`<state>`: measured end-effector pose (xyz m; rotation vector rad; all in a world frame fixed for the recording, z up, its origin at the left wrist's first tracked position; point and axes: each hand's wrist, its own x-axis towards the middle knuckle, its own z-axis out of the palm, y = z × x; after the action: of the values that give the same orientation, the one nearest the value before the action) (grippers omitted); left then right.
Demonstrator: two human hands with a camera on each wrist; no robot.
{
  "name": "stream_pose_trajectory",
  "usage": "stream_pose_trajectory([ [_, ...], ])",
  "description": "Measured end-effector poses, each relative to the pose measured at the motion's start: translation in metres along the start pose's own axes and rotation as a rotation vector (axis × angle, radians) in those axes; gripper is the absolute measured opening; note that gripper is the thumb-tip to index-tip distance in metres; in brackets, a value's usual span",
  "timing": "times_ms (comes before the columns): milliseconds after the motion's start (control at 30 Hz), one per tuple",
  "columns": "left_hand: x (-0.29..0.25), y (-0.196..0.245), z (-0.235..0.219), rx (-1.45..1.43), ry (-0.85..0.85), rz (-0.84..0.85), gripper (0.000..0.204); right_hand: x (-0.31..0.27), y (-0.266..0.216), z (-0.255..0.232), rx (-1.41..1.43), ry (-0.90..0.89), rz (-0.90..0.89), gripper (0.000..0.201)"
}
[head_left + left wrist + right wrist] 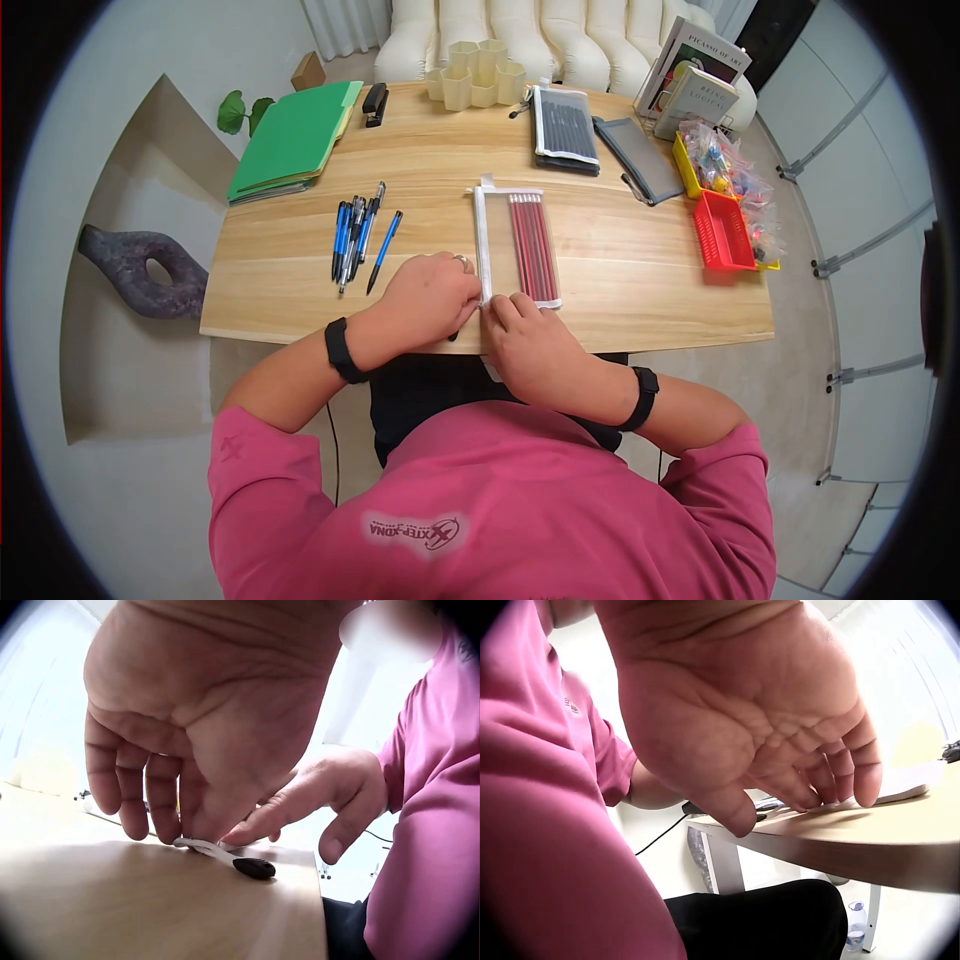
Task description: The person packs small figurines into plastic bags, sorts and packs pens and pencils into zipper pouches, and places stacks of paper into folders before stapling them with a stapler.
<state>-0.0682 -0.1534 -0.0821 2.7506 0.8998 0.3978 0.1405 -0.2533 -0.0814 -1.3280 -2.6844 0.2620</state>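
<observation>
Nearby, loose pens point(352, 236) lie left of the pouch point(483, 245), a stapler point(375, 105) beyond.

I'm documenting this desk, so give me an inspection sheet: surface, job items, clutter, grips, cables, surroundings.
Surface: wooden table, pale grain visible
Job items: clear zip pouch, red pencils inside
Clutter: loose pens left of the pouch; stapler at far edge; red basket at right
Grips: left grip pinches the pouch's near zipper end; right grip rests at its near edge
Cables: thin black cord below table level
Surroundings: white sofa beyond the table
</observation>
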Motion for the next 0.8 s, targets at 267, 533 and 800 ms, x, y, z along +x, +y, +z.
stream_pose_trajectory([
  [267, 0.011, -0.008, 0.0, 0.006, -0.02, 0.042, 0.013, 0.001, 0.003, 0.0, 0.083, 0.036, 0.01, 0.052],
  [533, 0.053, -0.059, 0.021, 0.232, 0.082, -0.217, 0.014, -0.004, -0.002, 0.001, 0.118, 0.003, -0.017, 0.049],
  [800, 0.091, -0.095, 0.012, 0.252, 0.079, -0.32, 0.017, -0.006, -0.003, -0.002, 0.139, -0.009, -0.015, 0.048],
])
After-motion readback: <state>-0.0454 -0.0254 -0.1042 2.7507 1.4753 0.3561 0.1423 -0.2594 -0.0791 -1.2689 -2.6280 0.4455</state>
